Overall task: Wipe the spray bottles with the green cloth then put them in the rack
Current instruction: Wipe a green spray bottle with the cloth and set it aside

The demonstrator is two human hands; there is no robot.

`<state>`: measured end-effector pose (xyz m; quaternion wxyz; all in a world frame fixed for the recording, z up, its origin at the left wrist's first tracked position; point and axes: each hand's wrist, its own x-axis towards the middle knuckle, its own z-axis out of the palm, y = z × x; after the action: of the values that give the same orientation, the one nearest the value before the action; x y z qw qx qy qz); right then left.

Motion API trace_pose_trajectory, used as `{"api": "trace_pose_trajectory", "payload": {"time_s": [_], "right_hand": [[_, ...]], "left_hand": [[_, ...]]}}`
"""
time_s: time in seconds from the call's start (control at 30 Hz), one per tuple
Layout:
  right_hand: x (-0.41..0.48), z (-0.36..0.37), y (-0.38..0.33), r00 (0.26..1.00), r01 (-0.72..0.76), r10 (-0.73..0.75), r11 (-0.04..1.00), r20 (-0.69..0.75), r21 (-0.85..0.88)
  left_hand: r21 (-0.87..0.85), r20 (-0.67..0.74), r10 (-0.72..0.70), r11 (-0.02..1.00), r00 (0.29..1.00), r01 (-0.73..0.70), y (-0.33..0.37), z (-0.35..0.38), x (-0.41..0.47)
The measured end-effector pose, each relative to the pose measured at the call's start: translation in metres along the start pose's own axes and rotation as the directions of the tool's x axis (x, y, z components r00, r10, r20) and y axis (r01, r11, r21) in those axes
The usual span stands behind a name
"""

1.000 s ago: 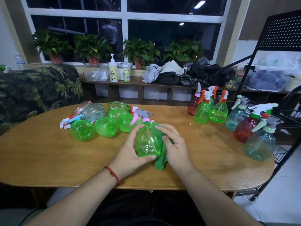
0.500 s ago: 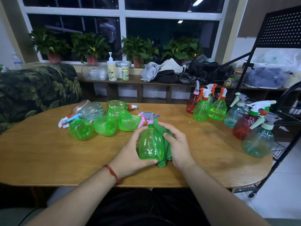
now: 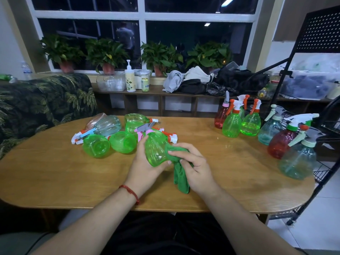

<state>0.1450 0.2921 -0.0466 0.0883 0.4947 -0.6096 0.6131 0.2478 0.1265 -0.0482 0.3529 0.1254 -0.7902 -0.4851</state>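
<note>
The held green spray bottle [image 3: 155,151] is over the middle of the wooden table [image 3: 55,181], near its front edge, tilted with the base toward the person and the pink-and-grey trigger head [image 3: 145,130] pointing away. The left hand [image 3: 145,168] grips this bottle from the left: the thumb lies along the bottle's side up toward the neck, and the fingers curl under the base, with one fingertip showing at the base's right edge. Whether the base touches the table cannot be told. The right hand [image 3: 195,168] grips the green cloth [image 3: 179,172], with fingers curled round the bunched part and the thumb on top. The bunched part is pressed against the right side of the bottle, and a loose tail of cloth hangs down toward the table. A red cord [image 3: 129,190] circles the left wrist. Left of the held bottle, a group of lying bottles [image 3: 95,148] rests on the table, mostly green, with one clear and one pinkish at the back. At the right end of the table, a group of upright bottles [image 3: 231,124] stands in red, green and clear teal. The black metal rack [image 3: 320,30] stands just beside the table's right end.
</note>
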Motion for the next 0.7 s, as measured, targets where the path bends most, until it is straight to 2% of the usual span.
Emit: {"api": "trace_pose_trajectory", "payload": {"time_s": [0.13, 0.23, 0.37, 0.43, 0.5, 0.7], "right_hand": [[0.001, 0.000, 0.001, 0.999, -0.035, 0.035, 0.999, -0.033, 0.001], [0.004, -0.002, 0.001, 0.994, -0.087, 0.091, 0.994, -0.069, 0.063], [0.009, -0.006, 0.003, 0.949, -0.268, 0.298, 0.933, -0.098, 0.240], [0.012, -0.008, 0.001, 0.913, -0.358, 0.403, 0.864, -0.062, 0.355], [0.012, -0.010, 0.000, 0.893, -0.396, 0.447, 0.825, -0.039, 0.403], [0.012, -0.009, 0.004, 0.898, -0.384, 0.436, 0.843, -0.062, 0.377]], "left_hand": [[-0.027, 0.064, 0.033, 0.999, 0.997, -0.032, 0.003, 0.001, -0.004], [-0.034, 0.180, 0.069, 0.997, 0.981, -0.064, 0.007, 0.000, -0.007], [-0.056, 0.329, 0.140, 0.990, 0.934, -0.129, 0.014, -0.003, -0.013], [-0.098, 0.356, 0.146, 0.988, 0.923, -0.118, 0.015, -0.004, -0.014], [-0.117, 0.365, 0.133, 0.988, 0.921, -0.097, 0.016, -0.005, -0.012], [-0.043, 0.356, 0.130, 0.992, 0.925, -0.122, 0.019, 0.001, -0.015]]}}
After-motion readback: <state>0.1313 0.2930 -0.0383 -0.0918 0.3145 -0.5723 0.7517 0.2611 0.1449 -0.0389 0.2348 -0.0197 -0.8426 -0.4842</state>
